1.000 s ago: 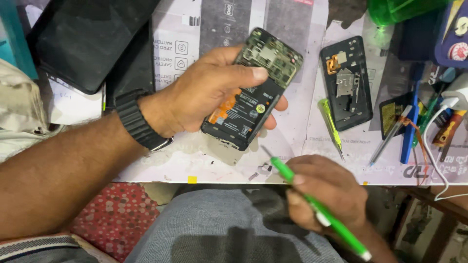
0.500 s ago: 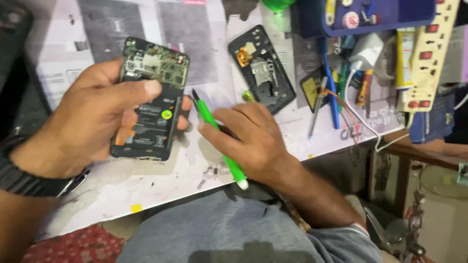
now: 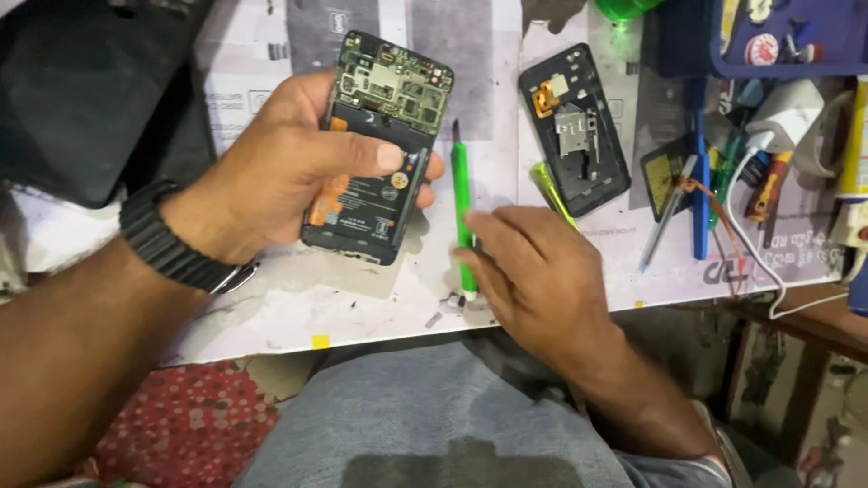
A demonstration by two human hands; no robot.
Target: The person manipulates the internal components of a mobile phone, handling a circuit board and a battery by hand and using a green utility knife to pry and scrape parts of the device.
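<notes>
I see the left hand (image 3: pixel 289 172) wrapped round an opened black smartphone with its back off, green circuit board and black battery exposed (image 3: pixel 378 149), thumb pressed across the battery, fingers curled behind, phone tilted and lifted just above the white paper-covered bench (image 3: pixel 380 307); black wristwatch (image 3: pixel 172 239) on that wrist; the right hand (image 3: pixel 533 271) lies low on the bench, fingers loosely closed on the lower end of a slim green-handled screwdriver (image 3: pixel 463 203), which lies flat on the bench with its dark tip pointing away from me, just beside the phone's right edge, not touching it as far as I can tell; right of that hand a detached black phone back cover with an orange part and metal tray inside (image 3: pixel 574 126) lies flat; further right a clutter of tools incl. a blue-handled screwdriver (image 3: pixel 698 172), a silver pen-like tool (image 3: pixel 665 217) and a white charger plug with cable (image 3: pixel 782 113); dark cloth-like bag (image 3: pixel 81 99) at far left of the bench; grey-trousered lap (image 3: pixel 425 425) below the bench edge
</notes>
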